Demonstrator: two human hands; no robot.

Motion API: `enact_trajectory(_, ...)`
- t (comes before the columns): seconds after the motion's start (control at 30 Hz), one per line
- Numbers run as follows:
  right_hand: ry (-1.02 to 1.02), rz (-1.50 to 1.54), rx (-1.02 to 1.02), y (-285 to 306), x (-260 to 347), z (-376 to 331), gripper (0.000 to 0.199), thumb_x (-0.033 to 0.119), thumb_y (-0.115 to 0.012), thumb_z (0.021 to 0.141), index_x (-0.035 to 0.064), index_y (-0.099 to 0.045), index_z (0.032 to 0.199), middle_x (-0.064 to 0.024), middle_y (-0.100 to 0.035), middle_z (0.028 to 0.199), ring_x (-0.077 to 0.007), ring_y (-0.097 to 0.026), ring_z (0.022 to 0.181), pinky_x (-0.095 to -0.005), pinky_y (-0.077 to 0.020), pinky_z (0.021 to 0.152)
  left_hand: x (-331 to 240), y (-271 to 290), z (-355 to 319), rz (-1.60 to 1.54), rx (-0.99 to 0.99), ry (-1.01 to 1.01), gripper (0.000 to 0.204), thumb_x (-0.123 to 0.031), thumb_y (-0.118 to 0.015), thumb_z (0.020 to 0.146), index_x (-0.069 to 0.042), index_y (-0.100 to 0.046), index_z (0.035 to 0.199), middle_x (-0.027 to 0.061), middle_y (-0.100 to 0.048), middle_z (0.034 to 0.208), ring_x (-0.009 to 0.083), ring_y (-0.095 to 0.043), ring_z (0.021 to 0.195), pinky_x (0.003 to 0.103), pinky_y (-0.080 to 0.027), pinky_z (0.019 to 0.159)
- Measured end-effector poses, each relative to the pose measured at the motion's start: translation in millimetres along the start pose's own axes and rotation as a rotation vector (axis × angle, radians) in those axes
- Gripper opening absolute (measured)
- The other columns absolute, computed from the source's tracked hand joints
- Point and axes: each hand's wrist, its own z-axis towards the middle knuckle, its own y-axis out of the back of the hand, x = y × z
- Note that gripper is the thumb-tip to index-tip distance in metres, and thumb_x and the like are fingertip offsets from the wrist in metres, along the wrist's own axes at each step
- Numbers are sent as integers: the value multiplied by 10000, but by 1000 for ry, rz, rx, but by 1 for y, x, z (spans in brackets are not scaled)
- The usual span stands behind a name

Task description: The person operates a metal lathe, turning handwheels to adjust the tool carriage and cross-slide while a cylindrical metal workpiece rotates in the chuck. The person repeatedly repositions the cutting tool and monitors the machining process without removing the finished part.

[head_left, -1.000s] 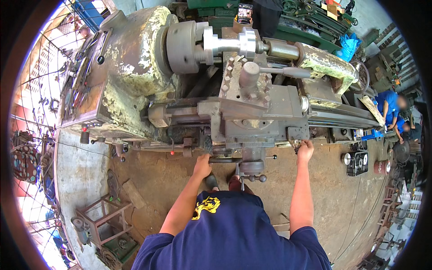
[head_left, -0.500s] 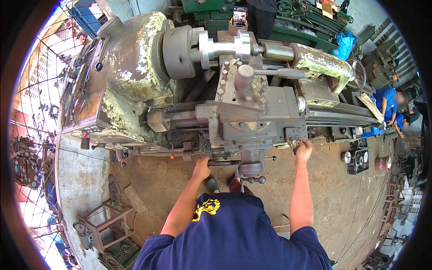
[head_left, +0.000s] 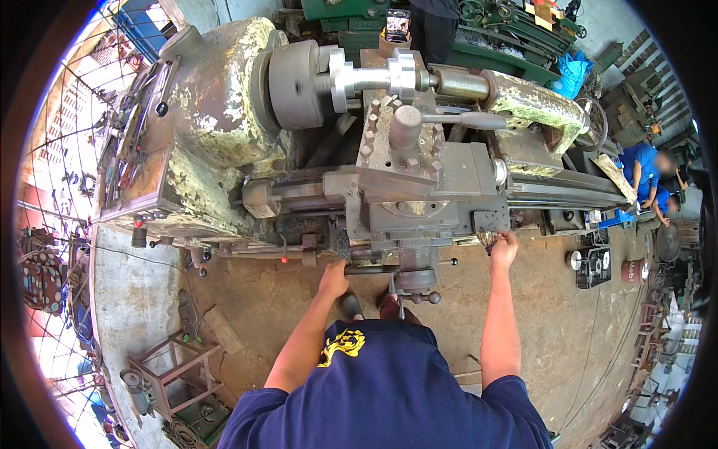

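Observation:
At a large metal lathe, my left hand is closed at the end of a dark horizontal handle below the carriage. My right hand grips a small lever at the carriage's right front corner; the fingers hide most of it. Between my arms is a cross-slide crank handle, touched by neither hand. A shiny flanged metal workpiece sits between the grey chuck and the tailstock. In front of it stands the tool post with its long clamping lever.
Loose tools lie on the headstock at left. Levers with knobs project from its front. Behind are a green machine and a blue bag. People in blue crouch at right, beyond a black open case. A metal frame stand is lower left.
Both hands keep their places and grips. A dark mark on the chuck shows at a different spot and is blurred, so the chuck appears to be turning. The whole view has shifted slightly.

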Motion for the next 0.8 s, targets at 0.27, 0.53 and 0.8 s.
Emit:
enact_trajectory(0.27,-17,36,11,0,-1,1,144,47,-567,881,-30,-656,963,-44,-607,698,-134,-556,585,-312,-439,539,-4,2,-1,27,-17,-35,428,30,-601,755,-23,-599,1179,203,-613,1196,384,-529,1170,436,-440,1017)
enact_trajectory(0.53,-12,-20,2,0,-1,0,150,51,-569,882,-32,-660,967,-52,-619,741,-142,-562,651,-322,-451,593,-5,2,-1,16,-18,-34,435,30,-598,745,-30,-605,1175,203,-617,1189,386,-532,1165,437,-440,1014)
enact_trajectory(0.8,-24,-8,-8,1,5,-3,123,49,-571,877,-15,-658,935,-62,-622,738,-148,-562,645,-329,-453,582,-8,1,-1,0,-19,15,432,36,-580,751,-23,-616,1177,210,-614,1205,393,-530,1173,441,-439,1015)
